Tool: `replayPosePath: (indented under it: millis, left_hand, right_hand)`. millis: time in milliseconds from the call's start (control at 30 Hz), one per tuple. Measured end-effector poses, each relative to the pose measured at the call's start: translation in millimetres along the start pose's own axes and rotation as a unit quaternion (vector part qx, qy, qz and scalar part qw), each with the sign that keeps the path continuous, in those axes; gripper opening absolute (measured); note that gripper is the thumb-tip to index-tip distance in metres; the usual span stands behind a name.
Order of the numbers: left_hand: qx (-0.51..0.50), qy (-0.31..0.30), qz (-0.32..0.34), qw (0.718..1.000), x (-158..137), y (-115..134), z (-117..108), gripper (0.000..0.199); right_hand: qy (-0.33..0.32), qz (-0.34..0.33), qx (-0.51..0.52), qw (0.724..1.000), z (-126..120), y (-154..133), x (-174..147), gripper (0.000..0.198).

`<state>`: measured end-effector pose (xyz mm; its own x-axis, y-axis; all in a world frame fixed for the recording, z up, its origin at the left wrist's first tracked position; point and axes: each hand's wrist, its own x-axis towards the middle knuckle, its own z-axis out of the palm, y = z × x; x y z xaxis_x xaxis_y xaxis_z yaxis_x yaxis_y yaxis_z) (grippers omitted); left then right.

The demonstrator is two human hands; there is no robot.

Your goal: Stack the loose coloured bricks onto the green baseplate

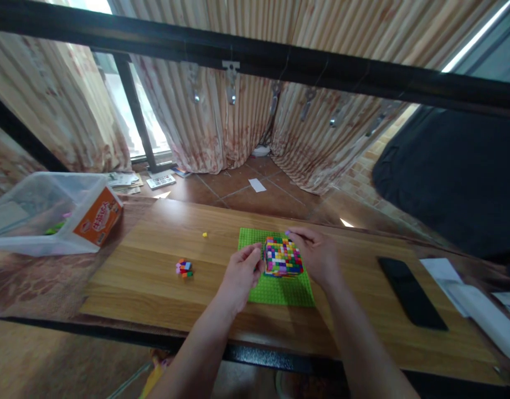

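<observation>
A block built of many-coloured toy bricks (283, 256) stands on a green studded baseplate (275, 293). My right hand (319, 255) is at the block's upper right, with a small purple toy brick (288, 233) pinched between thumb and fingertips. On the block's left side is my left hand (242, 274), its thumb and fingers curled together close to the wall of bricks. What those fingers hold, if anything, is hidden. A small pile of loose bricks (184, 268) lies to the left on the wooden board, and one yellow brick (205, 234) lies apart behind it.
A clear plastic bin (47, 244) with an orange label stands at the far left. To the right lie a black flat phone-like slab (412, 293) and some white paper (446, 282). A dark metal bar (255, 50) crosses above the board, with hooks hanging from it.
</observation>
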<state>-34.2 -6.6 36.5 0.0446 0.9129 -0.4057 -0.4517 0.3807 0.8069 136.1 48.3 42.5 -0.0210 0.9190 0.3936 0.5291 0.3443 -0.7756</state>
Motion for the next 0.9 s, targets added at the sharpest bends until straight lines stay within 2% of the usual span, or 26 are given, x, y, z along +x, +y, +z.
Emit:
replayPosePath:
  millis: [100,233,433,567,700,900]
  left_hand:
    - [0.008,-0.003,-0.008,1.0,0,-2,4,0.034]
    - [0.003,-0.018,-0.012,1.0,2,-3,6,0.032]
    - [0.0,-0.015,-0.014,1.0,4,-5,9,0.023]
    - [-0.021,-0.003,-0.007,1.0,4,-5,11,0.019]
    - [-0.023,-0.027,0.006,0.999,5,-6,10,0.019]
    - [-0.011,-0.04,0.033,0.999,6,-9,6,0.016]
  right_hand:
    - [-0.073,-0.065,-0.058,0.994,10,0,15,0.016]
    - [-0.119,-0.087,-0.098,0.984,19,4,19,0.017]
    - [-0.116,-0.092,-0.126,0.981,25,9,15,0.02]
    - [-0.16,-0.112,-0.163,0.967,25,6,17,0.02]
    - [-0.198,-0.12,-0.174,0.957,22,3,20,0.019]
    - [-0.202,-0.116,-0.156,0.96,18,7,23,0.018]
